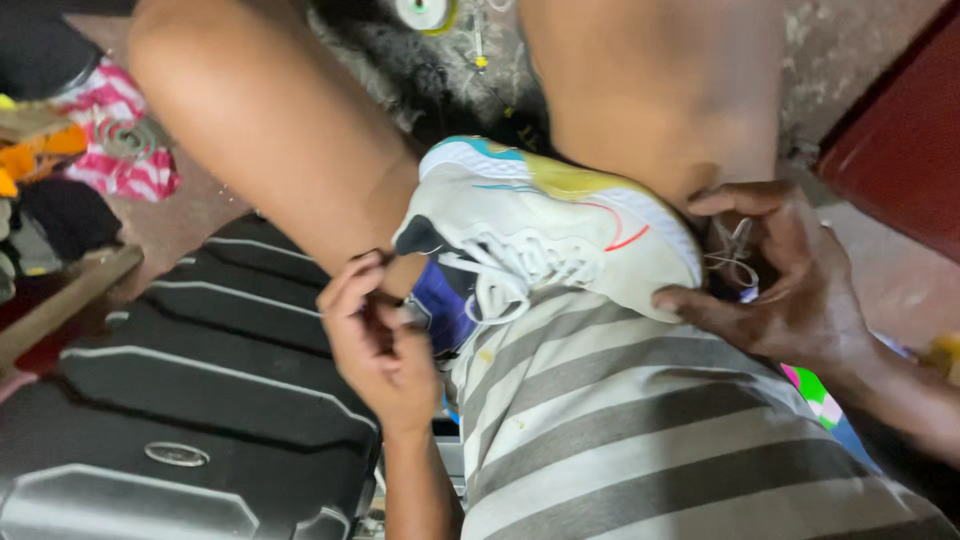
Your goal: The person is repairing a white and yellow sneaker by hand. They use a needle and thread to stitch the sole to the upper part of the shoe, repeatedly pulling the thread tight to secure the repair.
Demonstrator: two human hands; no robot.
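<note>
I see one white sneaker (pixel 545 235) with teal, yellow and red accents lying on its side across my lap, resting on grey-and-white striped shorts (pixel 640 430) between my two bare thighs. My two hands are both on it. My left hand (pixel 378 335) sits at the shoe's opening end, its fingers curled and bunched together as if pinching something small at the dark blue lining; what exactly sits between the fingertips I cannot tell. My right hand (pixel 775 275) cups the other end of the sneaker, thumb pressed against the sole's edge and fingers curled over, with a loop of white lace (pixel 735 252) caught among them. More white lacing runs across the shoe's upper. To my left lies one black hard-shell suitcase (pixel 190 400) with ribbed lines and an oval badge, close against my left forearm. Farther left I count one pink-and-white striped cloth (pixel 120 140) and some orange and dark items heaped beside it. At the top edge sits one spool of tape or thread (pixel 425 12), partly cut off. A red panel (pixel 900 130) stands at the far right.
</note>
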